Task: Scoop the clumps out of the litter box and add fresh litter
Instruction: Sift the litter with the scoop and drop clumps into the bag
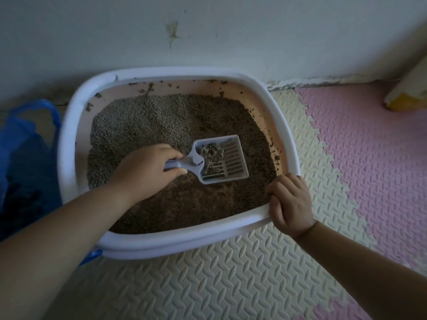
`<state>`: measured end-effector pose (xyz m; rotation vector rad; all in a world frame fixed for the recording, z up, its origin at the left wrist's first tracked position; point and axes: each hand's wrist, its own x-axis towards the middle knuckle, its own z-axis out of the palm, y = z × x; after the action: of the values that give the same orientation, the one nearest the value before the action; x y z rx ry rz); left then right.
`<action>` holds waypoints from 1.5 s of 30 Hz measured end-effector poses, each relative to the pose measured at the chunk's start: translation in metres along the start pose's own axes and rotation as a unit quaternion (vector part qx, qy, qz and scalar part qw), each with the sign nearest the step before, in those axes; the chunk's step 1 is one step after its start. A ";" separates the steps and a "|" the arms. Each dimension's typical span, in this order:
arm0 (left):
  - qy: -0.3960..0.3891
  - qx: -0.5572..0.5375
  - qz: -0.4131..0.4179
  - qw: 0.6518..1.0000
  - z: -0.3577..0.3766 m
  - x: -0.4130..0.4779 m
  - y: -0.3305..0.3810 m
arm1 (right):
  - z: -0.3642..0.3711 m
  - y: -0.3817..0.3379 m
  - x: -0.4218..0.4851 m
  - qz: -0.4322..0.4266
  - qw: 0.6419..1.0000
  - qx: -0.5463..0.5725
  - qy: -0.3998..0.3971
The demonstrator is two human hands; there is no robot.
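Only the head view to go on. The left grip [147,172] is wrapped round the handle of the scoop [233,160], which is over the litter [150,116] about mid litter box [67,135]. I can't tell if it's lifted or resting. A few clumps [211,153] sit at the handle end of the blade.

The scoop's long axis runs left to right, handle left, blade pointing right. The right grip [290,204] is curled over the rim at the near right corner, steadying it I'd guess.

The bit that matters: the blue bag [25,158] sits on the floor just beside the box's left side, so behind the handle. I reckon the load swings back left over the rim, kept level. No sign of fresh litter going in yet.
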<state>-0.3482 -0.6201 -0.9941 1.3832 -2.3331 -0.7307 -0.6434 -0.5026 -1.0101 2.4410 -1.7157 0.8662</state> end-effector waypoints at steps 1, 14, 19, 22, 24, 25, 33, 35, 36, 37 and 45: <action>0.002 -0.005 -0.001 1.000 0.000 0.000 0.000 | 0.000 0.000 0.000 -0.001 1.000 -0.001 0.000; -0.054 0.080 -0.051 0.994 -0.032 0.003 -0.023 | -0.002 -0.002 0.001 0.000 1.000 0.004 -0.012; -0.064 0.159 -0.077 0.982 -0.056 0.019 -0.041 | -0.002 -0.001 0.002 -0.007 1.000 0.002 -0.017; -0.092 0.233 -0.081 0.965 -0.060 0.037 -0.033 | -0.002 0.000 0.002 -0.008 1.000 0.002 -0.014; -0.115 0.285 -0.083 0.948 -0.062 0.051 -0.022 | -0.001 0.001 0.001 -0.009 1.000 0.002 -0.012; -0.123 0.302 -0.083 0.942 -0.061 0.059 -0.016 | -0.001 0.001 0.001 -0.010 1.000 0.002 -0.012; -0.140 0.376 -0.082 0.912 -0.033 0.118 0.017 | 0.002 0.005 0.002 -0.021 1.000 0.011 0.008; -0.144 0.379 -0.073 0.911 -0.026 0.129 0.020 | 0.003 0.006 0.002 -0.025 1.000 0.014 0.012; -0.146 0.378 -0.069 0.911 -0.023 0.135 0.021 | 0.003 0.007 0.002 -0.026 0.999 0.016 0.013; -0.147 0.375 -0.065 0.913 -0.022 0.140 0.022 | 0.003 0.008 0.002 -0.028 0.999 0.018 0.014; -0.151 0.311 -0.006 0.938 -0.004 0.156 0.025 | 0.005 0.011 0.003 -0.043 0.998 0.028 0.026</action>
<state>-0.4377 -0.7486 -0.9736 1.6120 -2.9684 -0.2073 -0.6507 -0.5109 -1.0163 2.4836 -1.5774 0.9722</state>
